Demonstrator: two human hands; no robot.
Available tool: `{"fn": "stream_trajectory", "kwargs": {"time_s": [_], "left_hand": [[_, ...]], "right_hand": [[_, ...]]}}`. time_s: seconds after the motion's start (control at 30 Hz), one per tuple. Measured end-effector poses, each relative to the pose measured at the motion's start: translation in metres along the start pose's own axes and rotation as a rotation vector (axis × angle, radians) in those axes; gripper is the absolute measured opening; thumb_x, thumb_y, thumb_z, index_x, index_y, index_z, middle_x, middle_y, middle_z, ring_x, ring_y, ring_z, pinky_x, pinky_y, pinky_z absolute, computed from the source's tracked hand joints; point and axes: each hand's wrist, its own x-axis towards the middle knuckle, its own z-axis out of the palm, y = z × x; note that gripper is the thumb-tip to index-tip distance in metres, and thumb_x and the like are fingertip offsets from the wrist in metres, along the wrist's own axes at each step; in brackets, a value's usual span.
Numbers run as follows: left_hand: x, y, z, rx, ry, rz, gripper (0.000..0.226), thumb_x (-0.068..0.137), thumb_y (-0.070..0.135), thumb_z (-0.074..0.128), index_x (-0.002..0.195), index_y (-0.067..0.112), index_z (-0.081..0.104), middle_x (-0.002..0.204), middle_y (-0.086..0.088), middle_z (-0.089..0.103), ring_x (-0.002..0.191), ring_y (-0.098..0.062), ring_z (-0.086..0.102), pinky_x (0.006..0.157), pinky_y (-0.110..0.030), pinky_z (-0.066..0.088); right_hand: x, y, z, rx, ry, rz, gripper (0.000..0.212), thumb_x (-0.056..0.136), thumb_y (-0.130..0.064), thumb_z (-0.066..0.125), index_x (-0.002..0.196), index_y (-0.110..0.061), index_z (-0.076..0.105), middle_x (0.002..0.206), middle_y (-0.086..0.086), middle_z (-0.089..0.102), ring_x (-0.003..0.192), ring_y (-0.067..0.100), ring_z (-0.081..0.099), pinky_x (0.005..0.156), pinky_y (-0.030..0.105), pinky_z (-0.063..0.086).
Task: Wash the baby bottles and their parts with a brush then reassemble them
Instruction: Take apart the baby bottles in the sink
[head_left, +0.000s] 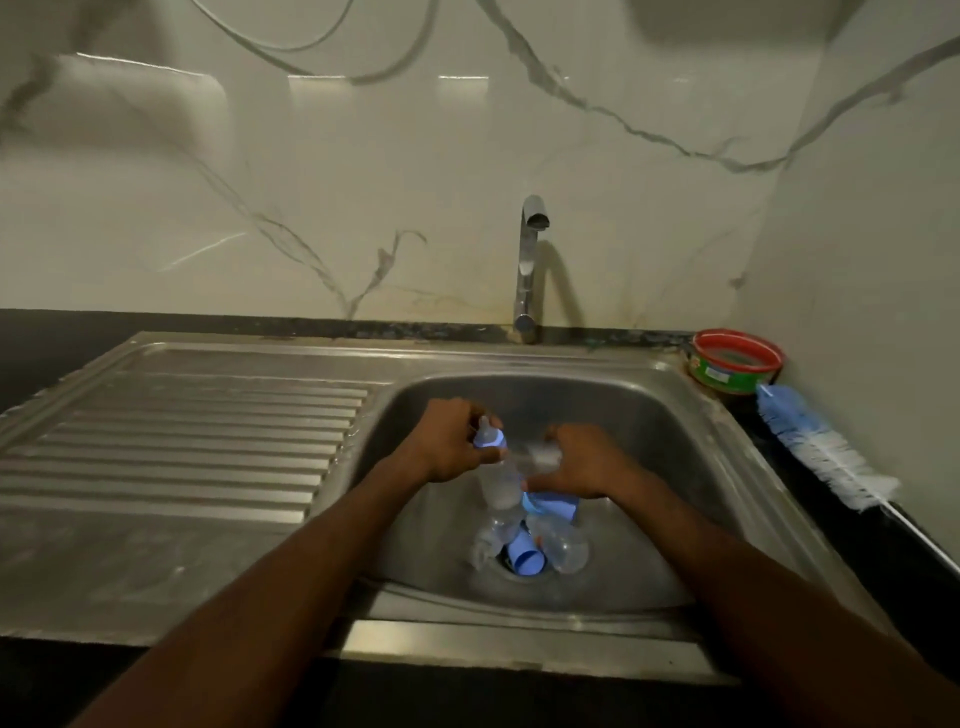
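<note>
A: In the sink (675, 415), what's there?
B: Loose bottles and blue caps (527, 560) lie at six o'clock by the drain.
A: The hands?
B: Left hand (449, 441) holds a baby bottle (498, 478) in its grip; right hand (576, 460) holds a clear part (540, 454).

Head camera looks forward and down, close over the sink (649, 395).

We see a dim, greenish-lit scene. Light from above leaves bright streaks on the glossy marble wall (363, 156) and a soft sheen on the steel sink (649, 415). The tap (529, 260) casts a curved shadow rightward. Wide-angle bending warps the edges; detail is soft and smeared throughout.
</note>
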Motion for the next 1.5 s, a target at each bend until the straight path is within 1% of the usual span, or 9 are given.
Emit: {"fn": "stream_trajectory", "kwargs": {"time_s": [0.1, 0.3, 0.57, 0.9, 1.03, 1.13, 1.23, 1.37, 1.5], "left_hand": [[0.003, 0.002, 0.003, -0.096, 0.033, 0.047, 0.039, 0.078, 0.039, 0.086, 0.11, 0.02, 0.075, 0.101, 0.006, 0.075, 0.088, 0.0, 0.069, 0.082, -0.015, 0.054], [0.0, 0.009, 0.005, -0.308, 0.019, 0.143, 0.037, 0.09, 0.045, 0.073, 0.123, 0.028, 0.065, 0.107, 0.01, 0.07, 0.092, -0.003, 0.07, 0.073, -0.023, 0.062], [0.005, 0.015, 0.01, -0.077, 0.102, 0.301, 0.032, 0.102, 0.052, 0.048, 0.101, 0.023, 0.063, 0.09, 0.015, 0.061, 0.085, -0.002, 0.06, 0.074, -0.011, 0.046], [0.007, 0.018, 0.015, 0.225, 0.278, 0.227, 0.046, 0.098, 0.061, 0.021, 0.084, 0.029, 0.051, 0.063, 0.009, 0.052, 0.054, -0.006, 0.05, 0.054, -0.027, 0.041], [0.011, 0.014, 0.022, 0.098, 0.163, -0.007, 0.063, 0.099, 0.067, 0.026, 0.068, 0.025, 0.061, 0.059, 0.008, 0.058, 0.055, -0.006, 0.057, 0.063, -0.03, 0.046], [0.019, 0.011, 0.029, 0.128, 0.008, -0.271, 0.083, 0.083, 0.091, 0.017, 0.091, 0.029, 0.072, 0.069, 0.007, 0.066, 0.062, -0.01, 0.061, 0.065, -0.03, 0.047], [0.024, 0.012, 0.029, 0.265, 0.091, -0.488, 0.059, 0.09, 0.08, 0.042, 0.111, 0.029, 0.065, 0.092, 0.01, 0.072, 0.074, -0.003, 0.069, 0.069, -0.019, 0.053], [0.007, -0.006, 0.006, -0.233, -0.099, 0.218, 0.065, 0.088, 0.058, 0.069, 0.145, 0.037, 0.045, 0.126, 0.018, 0.061, 0.108, 0.008, 0.06, 0.084, -0.006, 0.046], [0.01, 0.001, 0.007, -0.269, -0.122, 0.33, 0.043, 0.094, 0.048, 0.066, 0.128, 0.022, 0.063, 0.111, 0.008, 0.068, 0.094, -0.005, 0.068, 0.064, -0.019, 0.058]], "right_hand": [[-0.001, -0.008, -0.003, 0.152, 0.026, -0.11, 0.097, 0.067, -0.062, 0.084, 0.148, -0.024, 0.045, 0.143, -0.001, 0.052, 0.129, 0.02, 0.052, 0.105, 0.041, 0.046], [0.002, -0.011, 0.0, 0.192, 0.081, -0.163, 0.036, 0.075, -0.038, 0.083, 0.103, -0.023, 0.068, 0.09, -0.008, 0.068, 0.082, 0.008, 0.066, 0.061, 0.013, 0.041], [-0.002, -0.015, -0.007, 0.263, 0.128, -0.164, 0.028, 0.067, -0.035, 0.086, 0.084, -0.022, 0.069, 0.069, -0.007, 0.07, 0.061, 0.005, 0.068, 0.059, 0.019, 0.054], [-0.012, -0.034, -0.011, 0.164, 0.175, -0.177, 0.035, 0.067, -0.042, 0.085, 0.091, -0.025, 0.067, 0.08, -0.007, 0.069, 0.072, 0.009, 0.066, 0.069, 0.032, 0.058], [-0.014, -0.036, -0.014, -0.173, 0.296, -0.148, 0.046, 0.068, -0.053, 0.082, 0.104, -0.032, 0.062, 0.084, -0.011, 0.061, 0.075, 0.01, 0.058, 0.066, 0.029, 0.046], [-0.013, -0.036, -0.011, -0.241, 0.269, -0.117, 0.045, 0.069, -0.056, 0.081, 0.1, -0.031, 0.061, 0.081, -0.011, 0.059, 0.07, 0.009, 0.055, 0.062, 0.027, 0.042], [-0.011, -0.026, -0.014, -0.209, 0.267, -0.103, 0.044, 0.07, -0.055, 0.08, 0.103, -0.031, 0.062, 0.085, -0.011, 0.06, 0.071, 0.01, 0.053, 0.061, 0.026, 0.039], [-0.012, -0.012, -0.019, -0.129, 0.19, -0.104, 0.045, 0.069, -0.047, 0.083, 0.106, -0.028, 0.065, 0.088, -0.009, 0.064, 0.074, 0.01, 0.058, 0.06, 0.024, 0.041], [-0.012, -0.01, -0.019, 0.007, 0.121, -0.137, 0.038, 0.074, -0.033, 0.084, 0.106, -0.022, 0.067, 0.091, -0.005, 0.067, 0.073, 0.004, 0.059, 0.059, 0.016, 0.038]]}}
